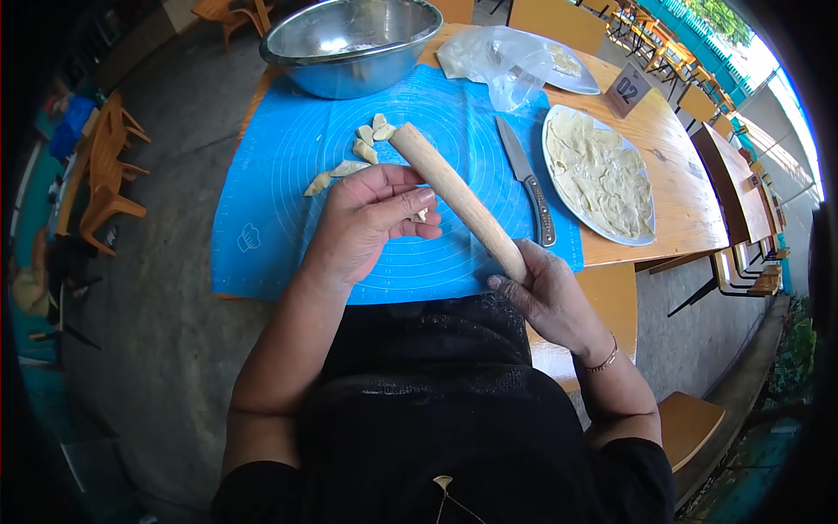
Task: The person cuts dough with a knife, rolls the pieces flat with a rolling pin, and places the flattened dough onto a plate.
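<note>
So mid-frame, our right hand grips the pin low, likely to clear the mat, while our left hand pinches a dough bit; other pieces sit upper centre, presumably for reach.

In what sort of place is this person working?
Probably a casual, open-air eatery: a "02" sign stands on the wooden table, orange chairs stand nearby, and greenery shows beyond.
</note>
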### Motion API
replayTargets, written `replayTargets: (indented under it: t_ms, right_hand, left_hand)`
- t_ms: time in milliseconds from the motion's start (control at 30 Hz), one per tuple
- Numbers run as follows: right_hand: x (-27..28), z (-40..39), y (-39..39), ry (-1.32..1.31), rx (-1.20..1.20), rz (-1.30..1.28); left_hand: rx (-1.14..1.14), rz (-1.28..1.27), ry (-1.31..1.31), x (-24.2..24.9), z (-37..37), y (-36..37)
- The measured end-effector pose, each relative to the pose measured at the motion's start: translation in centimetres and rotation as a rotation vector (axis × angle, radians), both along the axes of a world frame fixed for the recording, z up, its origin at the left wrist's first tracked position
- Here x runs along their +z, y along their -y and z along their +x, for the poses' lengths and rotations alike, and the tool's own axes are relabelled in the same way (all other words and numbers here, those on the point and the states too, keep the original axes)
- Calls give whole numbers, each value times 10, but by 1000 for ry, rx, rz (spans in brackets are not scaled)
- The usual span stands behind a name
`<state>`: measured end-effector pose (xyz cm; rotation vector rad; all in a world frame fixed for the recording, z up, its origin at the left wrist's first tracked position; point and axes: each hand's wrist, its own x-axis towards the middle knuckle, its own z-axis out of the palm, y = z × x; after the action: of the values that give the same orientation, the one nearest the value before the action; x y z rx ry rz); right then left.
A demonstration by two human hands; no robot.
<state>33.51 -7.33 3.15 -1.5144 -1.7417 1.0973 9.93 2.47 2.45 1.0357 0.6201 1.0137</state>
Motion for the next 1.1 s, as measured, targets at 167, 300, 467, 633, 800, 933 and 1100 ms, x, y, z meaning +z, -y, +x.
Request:
replayTargets:
  t_ms: [167, 300, 467, 633, 800, 933, 1100]
  right_hand:
    - [11, -3, 0, -133, 29, -214]
    - [-4, -1, -2, -70, 13, 27]
    - [2, -17, 9, 426, -44, 316]
    - [-5, -22, 11, 618, -168, 470]
    - [-3, -23, 5, 735, -198, 566]
    - [1, -15, -1, 748, -158, 452]
    - [26, -4, -11, 404, -255, 429]
  left_hand:
    - [-108, 56, -15, -5, -2, 1]
    - [-139, -58, 144, 11, -2, 8]
    - [60, 60, -156, 9, 10, 9]
    - [97, 13, -171, 7, 16, 11]
    - [164, 80, -314, 10, 18, 12]
    - [117, 257, -445, 17, 17, 19]
    - [-15, 263, -826, 9, 11, 9]
